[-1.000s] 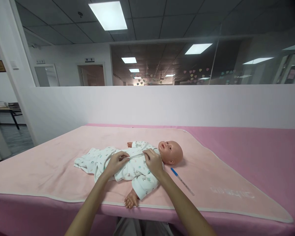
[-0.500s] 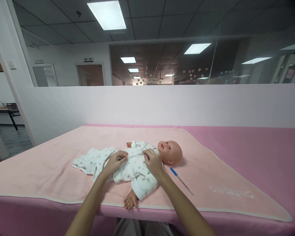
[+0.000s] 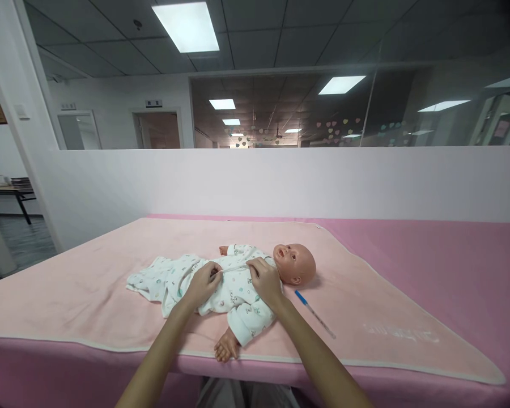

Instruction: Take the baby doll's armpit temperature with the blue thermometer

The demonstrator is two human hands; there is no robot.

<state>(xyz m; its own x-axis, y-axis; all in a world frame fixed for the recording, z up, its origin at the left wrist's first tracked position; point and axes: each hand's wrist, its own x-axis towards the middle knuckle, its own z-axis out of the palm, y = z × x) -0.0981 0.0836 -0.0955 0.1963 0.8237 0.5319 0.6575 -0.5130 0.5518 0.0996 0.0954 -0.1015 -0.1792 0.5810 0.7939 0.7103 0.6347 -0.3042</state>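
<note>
A baby doll (image 3: pixel 295 264) lies on its back, its head to the right and its mouth open. It wears a white printed baby suit (image 3: pixel 233 286) with long sleeves. My left hand (image 3: pixel 204 281) rests at the belly, fingers curled and pinching the front edge of the suit. At the chest, near the neck, my right hand (image 3: pixel 264 279) pinches the same front edge between thumb and fingers. The cloth between the two hands runs fairly straight. One doll hand (image 3: pixel 226 345) sticks out of the near sleeve.
Under the doll is a peach blanket (image 3: pixel 365 300) with a white border, spread on a pink table cover (image 3: pixel 459 260). A blue-capped pen (image 3: pixel 315 314) lies right of the doll's near arm. Behind the table stands a low white wall (image 3: pixel 280 181) with glass above.
My left hand has shifted slightly to the right along the suit's front, its fingers more curled. My right hand and the doll have stayed in place.
</note>
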